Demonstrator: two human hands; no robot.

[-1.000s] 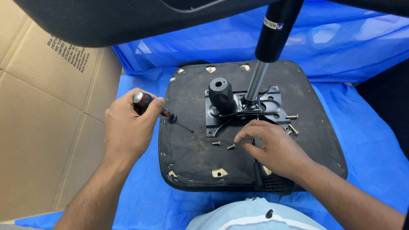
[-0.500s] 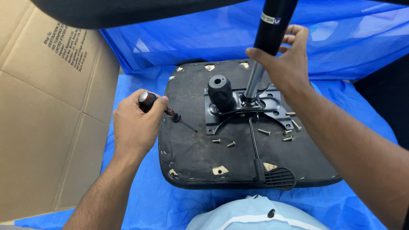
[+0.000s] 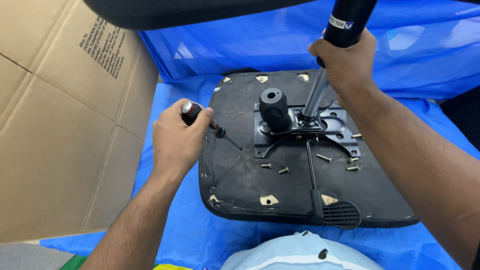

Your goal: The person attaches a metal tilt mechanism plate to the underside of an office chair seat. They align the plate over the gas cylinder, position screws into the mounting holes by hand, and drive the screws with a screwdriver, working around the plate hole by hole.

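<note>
An upside-down black chair seat (image 3: 235,175) lies on blue plastic sheeting. A black metal mechanism plate (image 3: 340,125) with a round knob (image 3: 273,106) sits on it, and a chrome gas cylinder (image 3: 316,95) rises from the plate. My right hand (image 3: 345,60) grips the cylinder's black upper tube (image 3: 350,20). My left hand (image 3: 175,135) holds a red and black screwdriver (image 3: 210,125), tip pointing at the seat's left side. Several loose screws (image 3: 283,170) lie on the seat near the plate. A black lever (image 3: 335,212) reaches the seat's front edge.
A flattened cardboard box (image 3: 65,125) stands on the left. Blue plastic sheeting (image 3: 240,45) covers the floor and rises behind the seat. A dark curved chair part (image 3: 190,10) hangs across the top. My light blue shirt (image 3: 295,252) shows at the bottom.
My right hand left the loose screws on the seat, rose to the cylinder's black tube and closed around it. My left hand stayed in place with the screwdriver.
</note>
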